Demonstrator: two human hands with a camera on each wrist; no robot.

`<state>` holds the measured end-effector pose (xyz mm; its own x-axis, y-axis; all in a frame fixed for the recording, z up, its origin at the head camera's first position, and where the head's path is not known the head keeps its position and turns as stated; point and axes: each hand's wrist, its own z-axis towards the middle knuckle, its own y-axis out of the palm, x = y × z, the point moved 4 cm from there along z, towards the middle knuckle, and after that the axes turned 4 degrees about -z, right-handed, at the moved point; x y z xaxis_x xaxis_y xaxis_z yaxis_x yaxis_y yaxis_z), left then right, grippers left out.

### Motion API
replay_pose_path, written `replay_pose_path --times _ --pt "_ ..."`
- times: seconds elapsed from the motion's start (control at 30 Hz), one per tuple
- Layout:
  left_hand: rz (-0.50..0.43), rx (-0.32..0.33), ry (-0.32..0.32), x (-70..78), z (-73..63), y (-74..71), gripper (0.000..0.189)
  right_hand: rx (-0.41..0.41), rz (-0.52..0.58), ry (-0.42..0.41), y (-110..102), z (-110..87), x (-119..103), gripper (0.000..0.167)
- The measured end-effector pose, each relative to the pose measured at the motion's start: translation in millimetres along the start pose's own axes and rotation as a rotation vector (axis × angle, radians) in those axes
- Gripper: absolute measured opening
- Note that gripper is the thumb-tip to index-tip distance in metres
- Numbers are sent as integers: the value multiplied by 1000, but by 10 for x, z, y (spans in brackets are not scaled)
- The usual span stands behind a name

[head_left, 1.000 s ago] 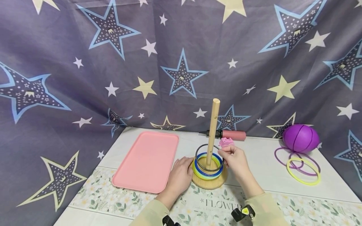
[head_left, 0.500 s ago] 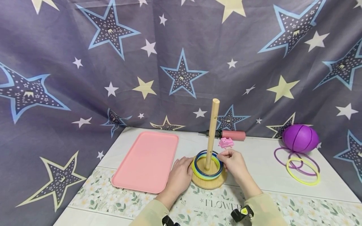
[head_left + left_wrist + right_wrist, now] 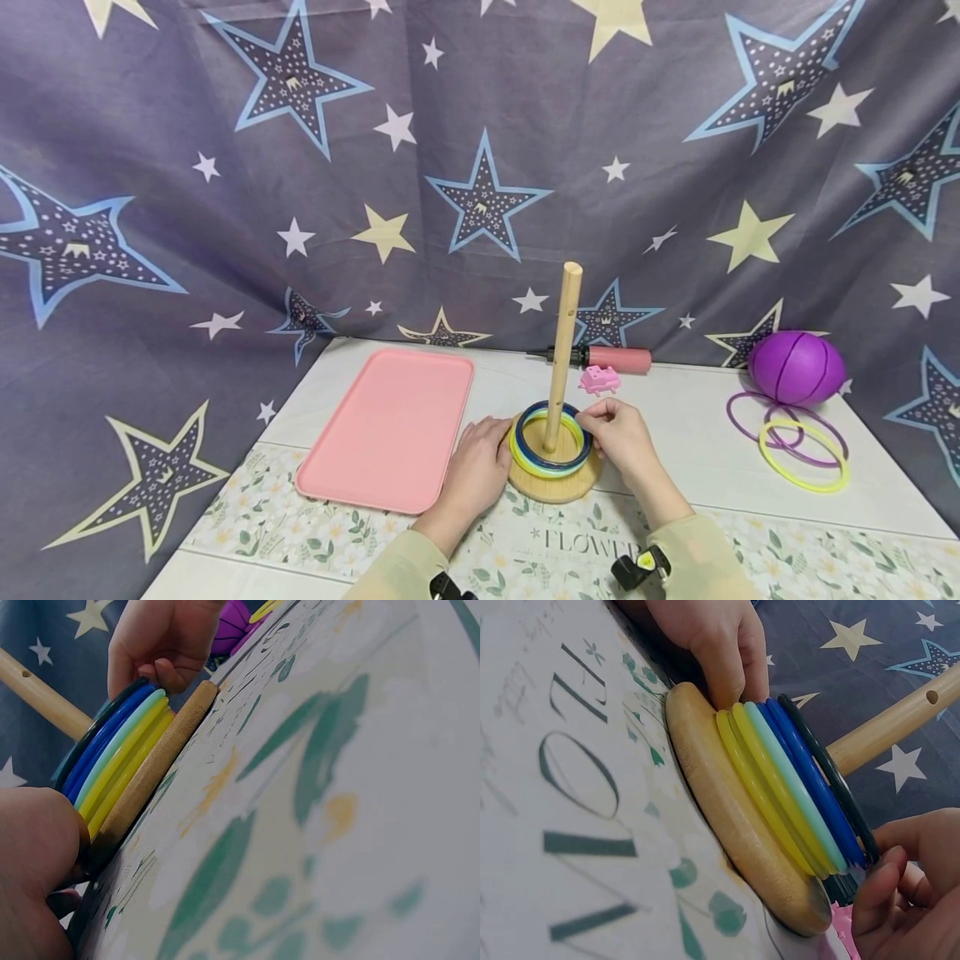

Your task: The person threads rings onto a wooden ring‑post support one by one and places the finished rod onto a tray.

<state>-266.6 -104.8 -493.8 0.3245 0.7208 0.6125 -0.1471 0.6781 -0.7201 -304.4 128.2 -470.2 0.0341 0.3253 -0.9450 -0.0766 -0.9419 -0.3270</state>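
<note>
A wooden ring stand has a round base and an upright pole. Stacked round the pole just above the base are yellow rings, a mint ring, blue rings and, on top, a black ring. My right hand pinches the black ring's right side between thumb and fingers; the ring lies on the blue ones. My left hand holds the left edge of the base, close against the stack; its far fingers are partly hidden in the head view.
Left of the stand lies a pink tray. Behind are a hand pump and a small pink toy. To the right are a purple ball, purple rings and a yellow ring. A starry curtain hangs behind the table.
My right hand has brought the black ring down the pole from a tilted position onto the stack, where it now lies flat. The left hand has stayed in place.
</note>
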Motion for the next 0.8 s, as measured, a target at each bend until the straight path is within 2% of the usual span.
replay_pose_path --times 0.8 --pt "13 4 8 0 9 0 38 -24 -9 2 8 -3 -1 17"
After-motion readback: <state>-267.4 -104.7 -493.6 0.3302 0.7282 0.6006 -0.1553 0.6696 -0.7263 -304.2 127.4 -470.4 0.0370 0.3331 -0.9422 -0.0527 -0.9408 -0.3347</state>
